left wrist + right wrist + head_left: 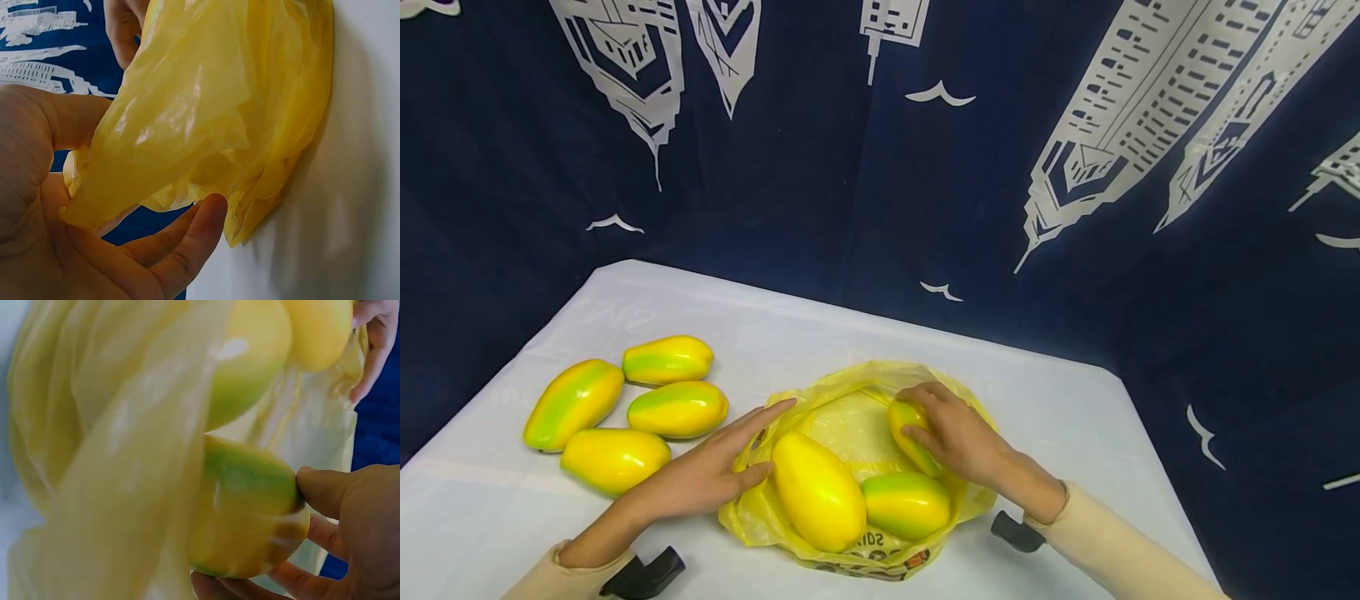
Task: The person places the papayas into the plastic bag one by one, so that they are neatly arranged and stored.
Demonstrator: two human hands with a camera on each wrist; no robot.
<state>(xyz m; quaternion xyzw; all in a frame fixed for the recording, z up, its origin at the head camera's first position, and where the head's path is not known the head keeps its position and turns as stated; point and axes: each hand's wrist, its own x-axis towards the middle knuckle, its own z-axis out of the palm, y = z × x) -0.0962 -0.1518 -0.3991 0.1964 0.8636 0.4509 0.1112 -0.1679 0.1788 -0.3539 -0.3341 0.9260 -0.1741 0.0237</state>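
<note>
A yellow plastic bag [850, 425] lies with its mouth spread wide on the table. Inside it, a large yellow papaya [817, 492] leans at the left and a green-and-yellow papaya [907, 505] lies beside it. My right hand [958, 433] reaches over the bag's far right side and grips a third papaya [250, 506] between thumb and fingers. At the left rim is my left hand [707, 471], its fingers extended along the outside and its thumb toward the large papaya. In the left wrist view the bag's edge hangs between that thumb and the fingers.
Several more papayas [616, 460] lie grouped on the left of the white-covered table [1060, 400], close to my left forearm. A dark blue curtain [820, 183] with white building prints hangs behind the table and along its sides.
</note>
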